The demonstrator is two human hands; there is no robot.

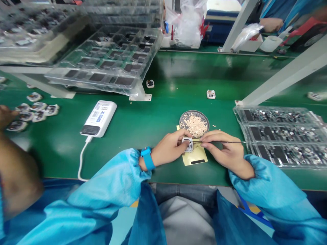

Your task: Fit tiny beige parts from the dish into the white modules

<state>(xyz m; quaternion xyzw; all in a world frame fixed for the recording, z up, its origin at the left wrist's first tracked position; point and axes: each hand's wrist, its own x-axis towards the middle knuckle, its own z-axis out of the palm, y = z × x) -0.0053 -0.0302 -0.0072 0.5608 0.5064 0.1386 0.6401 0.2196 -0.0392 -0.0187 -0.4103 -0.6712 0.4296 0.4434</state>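
Note:
Between the thumb and fingers of my left hand is a small white square electronic housing. My right hand pinches slim dark tweezers, whose tips reach onto the housing; whether the tips hold anything is too small to tell. Beneath both hands lies a yellow sheet with a black strip near its lower edge. Just beyond the fingers, a round dark mesh dish carries many tiny beige pieces, and a few have fallen onto the green table beside it.
Left of me lie a white power bank with a cable and several white housings near another person's hand. Clear compartment trays rest on a raised rack. More filled trays stand at right, by a slanted metal post.

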